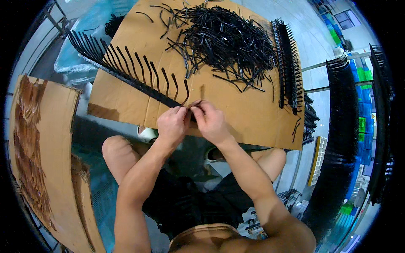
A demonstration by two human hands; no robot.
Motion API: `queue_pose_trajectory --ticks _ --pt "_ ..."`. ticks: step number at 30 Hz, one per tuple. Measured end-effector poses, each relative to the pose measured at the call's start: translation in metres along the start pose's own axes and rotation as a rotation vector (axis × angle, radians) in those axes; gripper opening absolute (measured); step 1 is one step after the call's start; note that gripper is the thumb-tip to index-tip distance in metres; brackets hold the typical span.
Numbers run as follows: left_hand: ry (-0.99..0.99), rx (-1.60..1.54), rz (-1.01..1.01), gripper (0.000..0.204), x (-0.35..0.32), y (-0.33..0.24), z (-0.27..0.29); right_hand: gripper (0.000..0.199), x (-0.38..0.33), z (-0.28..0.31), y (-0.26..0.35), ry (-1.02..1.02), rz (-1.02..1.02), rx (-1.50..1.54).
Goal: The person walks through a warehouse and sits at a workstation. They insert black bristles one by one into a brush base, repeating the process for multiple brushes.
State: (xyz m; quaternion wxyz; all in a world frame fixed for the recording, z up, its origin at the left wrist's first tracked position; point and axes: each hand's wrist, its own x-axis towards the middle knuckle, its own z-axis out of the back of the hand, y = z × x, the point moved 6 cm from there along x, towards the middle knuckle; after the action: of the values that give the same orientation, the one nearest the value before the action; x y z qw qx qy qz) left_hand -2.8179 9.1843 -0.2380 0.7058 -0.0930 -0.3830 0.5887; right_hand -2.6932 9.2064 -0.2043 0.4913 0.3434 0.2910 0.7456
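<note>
Brown cardboard forms the top of the table [249, 126], and behind its right edge stands a hanging rack with dense black bristled strips [341, 126]. One long black bar [143, 88] with a row of curved prongs [145, 69] lies slantwise, its far end passing over the left edge and its near end by the middle of the near edge. At this near end the left hand [173, 122] has its grip closed narrowly, thumb against finger, on the bar. Just beside it, the right hand [209, 122] pinches a thin dark piece [195, 103], whose full shape is hidden by the fingers. Toward the far edge is a loose pile of black sticks [228, 40]; finished-looking bristled bars [287, 67] lie along the right edge. Left of the table, a cardboard sheet [61, 126] carries brown strips [31, 156]. In the right background are green and blue containers [365, 75]; their contents I cannot tell.
</note>
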Motion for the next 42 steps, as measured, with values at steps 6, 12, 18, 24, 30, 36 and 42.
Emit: queue_pose_trajectory --ticks 6,12,18,24,30,36,42 --pt "0.134 0.074 0.119 0.012 -0.007 -0.004 0.011 0.016 0.047 0.011 -0.047 0.222 -0.398 0.402" --pt "0.013 -0.087 0.060 0.014 -0.005 -0.024 -0.002 0.025 0.083 0.034 -0.107 0.076 -0.318 -0.563" --pt "-0.020 -0.031 0.005 0.011 -0.004 -0.022 0.002 0.023 0.011 0.039 -0.115 0.080 -0.631 -0.122" --pt "-0.037 -0.060 -0.038 0.010 -0.002 -0.024 -0.005 0.013 -0.025 0.011 -0.049 -0.097 -0.559 0.763" --pt "-0.024 -0.064 -0.058 0.010 -0.001 -0.024 0.000 0.014 -0.026 0.008 -0.032 -0.051 -0.365 0.527" --pt "-0.019 -0.058 -0.066 0.009 -0.002 -0.023 -0.007 0.016 -0.025 0.006 -0.033 -0.124 -0.271 0.314" --pt "0.026 -0.052 -0.008 0.010 -0.006 -0.017 -0.006 0.022 -0.011 0.010 -0.005 0.065 -0.037 -0.135"
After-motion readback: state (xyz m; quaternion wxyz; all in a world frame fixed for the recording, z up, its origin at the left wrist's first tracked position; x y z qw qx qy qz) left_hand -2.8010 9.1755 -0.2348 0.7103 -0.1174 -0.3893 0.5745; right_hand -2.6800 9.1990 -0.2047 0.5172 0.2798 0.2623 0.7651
